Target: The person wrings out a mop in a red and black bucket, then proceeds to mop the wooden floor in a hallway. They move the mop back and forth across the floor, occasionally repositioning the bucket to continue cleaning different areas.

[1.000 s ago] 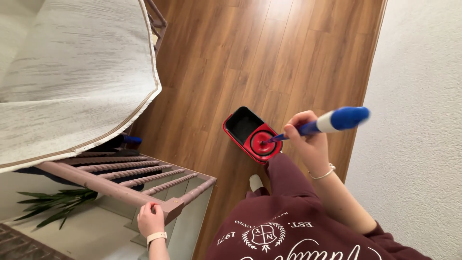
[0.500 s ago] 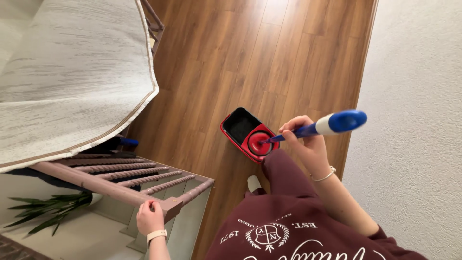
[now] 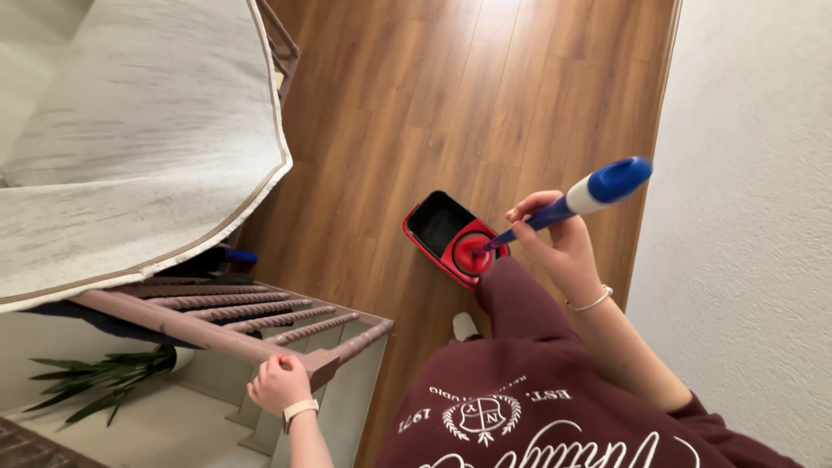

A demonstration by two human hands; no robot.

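Wood-plank floor (image 3: 416, 104) is running along a white textured wall (image 3: 745, 173), seen from above at a stair landing. Mop handle (image 3: 572, 201), blue with a white band, is slanting down from the upper right into the red spinner basket of a red and black mop bucket (image 3: 451, 236), which is sitting on the floor near the wall. Right hand (image 3: 555, 243) is wrapping the handle, grip clamped on the blue shaft just below the white band; a thin bracelet is showing at the wrist. Bucket's black compartment is lying on the far side of the red basket. Maroon trouser leg and a white sock toe are standing just beside the bucket. Left hand (image 3: 279, 384) is resting on the end of a brown stair railing (image 3: 217, 325), fingers curled together over the post; a pale watch band is sitting on the wrist. Pale rug (image 3: 130, 147) is draping over the railing's far part. Green plant (image 3: 95, 377) is showing below, past the railing.
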